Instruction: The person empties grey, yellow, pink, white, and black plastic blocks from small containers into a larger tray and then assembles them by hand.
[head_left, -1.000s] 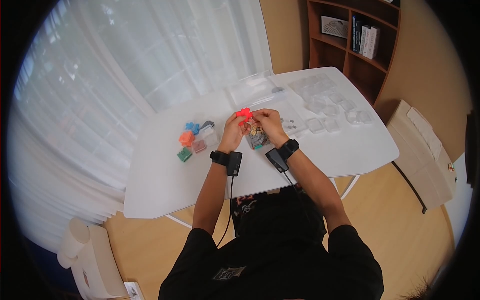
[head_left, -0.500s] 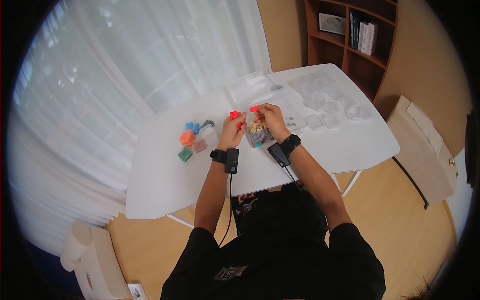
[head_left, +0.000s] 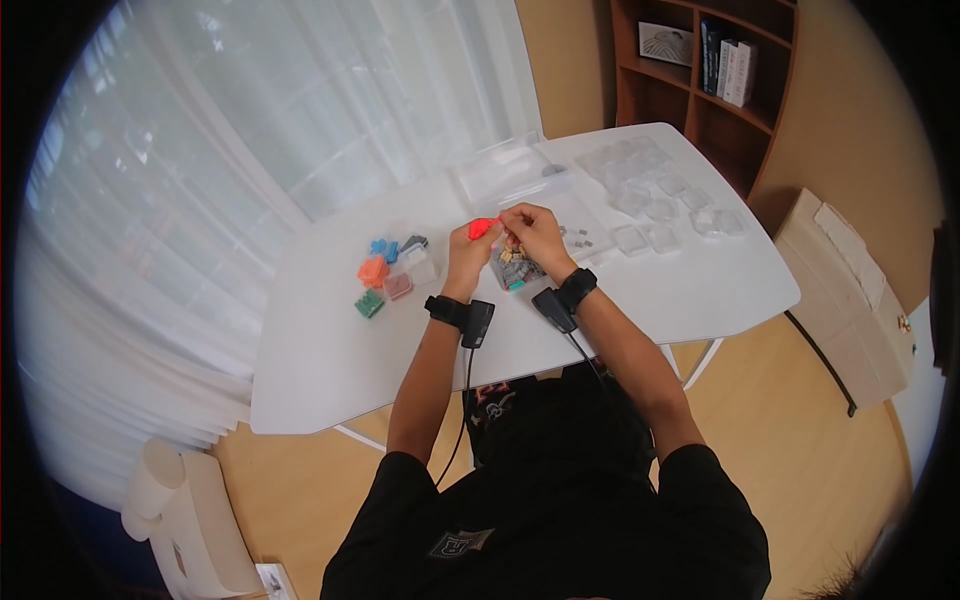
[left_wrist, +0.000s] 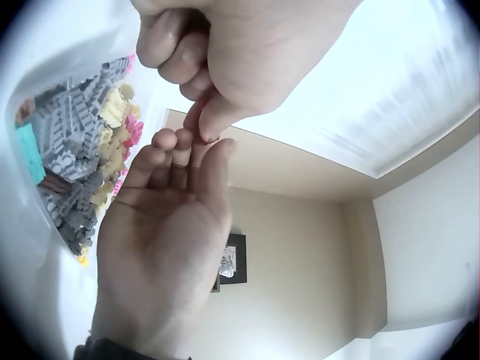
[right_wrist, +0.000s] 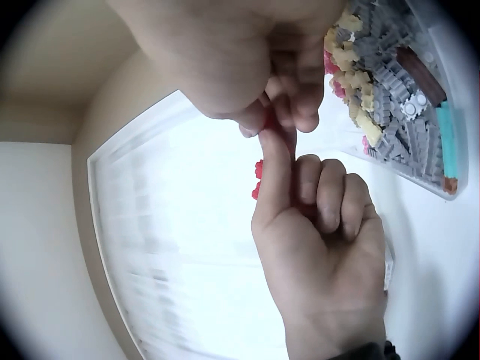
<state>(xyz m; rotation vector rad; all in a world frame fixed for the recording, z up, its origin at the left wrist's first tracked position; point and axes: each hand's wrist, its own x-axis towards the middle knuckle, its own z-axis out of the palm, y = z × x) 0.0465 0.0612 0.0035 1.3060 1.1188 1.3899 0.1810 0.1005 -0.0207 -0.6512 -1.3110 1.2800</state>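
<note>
Red pieces show in the left hand, whose thumb and fingers curl round them; in the right wrist view red bumps stick out beside the left hand's thumb. Fingertips of the right hand meet the left hand's at a small bit of red, pinched between thumb and forefinger, mostly hidden by fingers in the left wrist view. Under the right hand, a clear bin holds grey pieces, tan, pink and teal ones, seen closer as grey pieces in the left wrist view.
Left on the table lie blue, orange and green pieces, and a clear box with reddish pieces. Several clear containers stand on the right; a large clear lid or tray lies behind the bin.
The hands parted with red in each, then came back together, fingertips meeting. The left hand's red pieces now point toward the right hand.
</note>
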